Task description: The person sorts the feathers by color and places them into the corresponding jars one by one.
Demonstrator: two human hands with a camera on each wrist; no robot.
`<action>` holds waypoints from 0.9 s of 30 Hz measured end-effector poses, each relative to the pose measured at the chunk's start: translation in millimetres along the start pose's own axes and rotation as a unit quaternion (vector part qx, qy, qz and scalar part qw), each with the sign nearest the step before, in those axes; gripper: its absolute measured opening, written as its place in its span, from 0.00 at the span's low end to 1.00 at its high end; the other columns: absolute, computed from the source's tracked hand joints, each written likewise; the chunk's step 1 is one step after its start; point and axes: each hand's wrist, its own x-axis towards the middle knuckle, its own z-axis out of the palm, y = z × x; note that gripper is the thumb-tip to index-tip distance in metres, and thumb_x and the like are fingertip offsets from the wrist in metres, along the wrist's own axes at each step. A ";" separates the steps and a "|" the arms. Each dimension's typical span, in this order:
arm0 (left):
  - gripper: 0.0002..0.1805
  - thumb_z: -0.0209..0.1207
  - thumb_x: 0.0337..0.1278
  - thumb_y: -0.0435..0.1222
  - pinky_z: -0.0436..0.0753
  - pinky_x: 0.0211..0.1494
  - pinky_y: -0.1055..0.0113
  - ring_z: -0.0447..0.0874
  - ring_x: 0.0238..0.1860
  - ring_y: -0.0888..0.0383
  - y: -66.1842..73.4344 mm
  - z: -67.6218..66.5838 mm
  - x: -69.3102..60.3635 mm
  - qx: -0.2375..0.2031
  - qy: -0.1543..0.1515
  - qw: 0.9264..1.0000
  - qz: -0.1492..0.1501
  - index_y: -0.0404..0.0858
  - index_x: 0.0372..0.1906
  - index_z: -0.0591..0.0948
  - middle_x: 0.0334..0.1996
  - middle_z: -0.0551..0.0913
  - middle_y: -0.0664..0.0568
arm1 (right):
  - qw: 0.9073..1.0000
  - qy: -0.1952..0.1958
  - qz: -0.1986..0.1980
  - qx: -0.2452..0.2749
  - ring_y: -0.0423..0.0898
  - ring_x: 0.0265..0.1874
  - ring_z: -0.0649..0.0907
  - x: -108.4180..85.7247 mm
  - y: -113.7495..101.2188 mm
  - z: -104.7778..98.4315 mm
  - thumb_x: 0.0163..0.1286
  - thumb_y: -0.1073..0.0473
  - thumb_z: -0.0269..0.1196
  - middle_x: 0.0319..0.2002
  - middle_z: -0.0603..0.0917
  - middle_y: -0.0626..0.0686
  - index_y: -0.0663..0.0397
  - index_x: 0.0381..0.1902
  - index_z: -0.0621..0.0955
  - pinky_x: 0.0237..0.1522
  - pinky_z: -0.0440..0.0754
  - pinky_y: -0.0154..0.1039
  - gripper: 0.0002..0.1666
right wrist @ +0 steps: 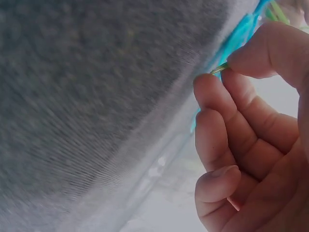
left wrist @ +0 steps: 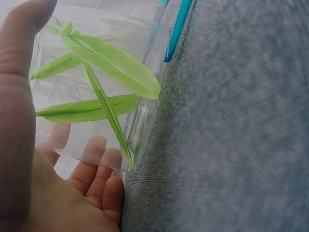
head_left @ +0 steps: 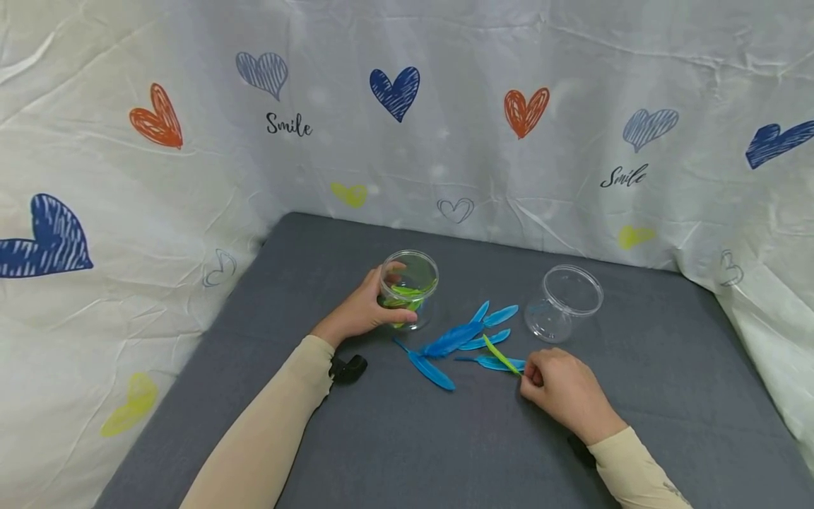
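Note:
My left hand [head_left: 364, 309] grips a clear plastic jar [head_left: 425, 272], thumb on the near side and fingers round the back. Several green feathers [left wrist: 108, 63] lie inside this jar, which stands on the grey cloth. Between thumb and fingertips my right hand [head_left: 568, 387] pinches one green feather [head_left: 500, 354] by its quill end; in the right wrist view only the quill tip [right wrist: 219, 68] shows at the fingertips. That feather lies across a blue feather [head_left: 490, 363]. Other blue feathers [head_left: 453, 341] are spread loosely on the cloth between the two hands.
A second clear jar [head_left: 548, 319] stands at the right, beyond my right hand, with nothing visible in it. Grey cloth [head_left: 407, 452] covers the table. A white curtain [head_left: 458, 155] printed with hearts hangs behind and along the sides.

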 end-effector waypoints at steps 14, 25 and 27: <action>0.55 0.78 0.54 0.63 0.69 0.79 0.35 0.65 0.80 0.46 1.9 0.3 -1.1 -0.001 0.000 1.000 -0.002 0.64 0.82 0.58 0.78 0.63 0.46 | 0.998 0.057 -0.017 0.029 0.36 0.26 0.72 4.0 -3.0 -9.9 0.60 0.61 0.73 0.25 0.77 0.41 0.40 0.28 0.81 0.29 0.73 0.36 0.10; 0.55 0.78 0.55 0.61 0.68 0.79 0.35 0.65 0.80 0.45 2.1 0.1 -1.5 -0.003 -0.001 1.000 -0.002 0.63 0.82 0.58 0.78 0.63 0.46 | 0.996 0.065 -0.030 0.044 0.35 0.28 0.74 9.0 -6.4 -12.7 0.62 0.61 0.72 0.26 0.80 0.41 0.39 0.28 0.81 0.30 0.75 0.35 0.11; 0.55 0.78 0.55 0.61 0.68 0.80 0.35 0.65 0.80 0.45 2.1 0.0 -1.2 -0.004 -0.001 1.000 -0.002 0.63 0.82 0.58 0.78 0.63 0.46 | 0.996 0.069 -0.042 0.044 0.36 0.28 0.74 12.1 -8.2 -15.0 0.63 0.61 0.72 0.26 0.80 0.42 0.39 0.29 0.81 0.30 0.76 0.35 0.11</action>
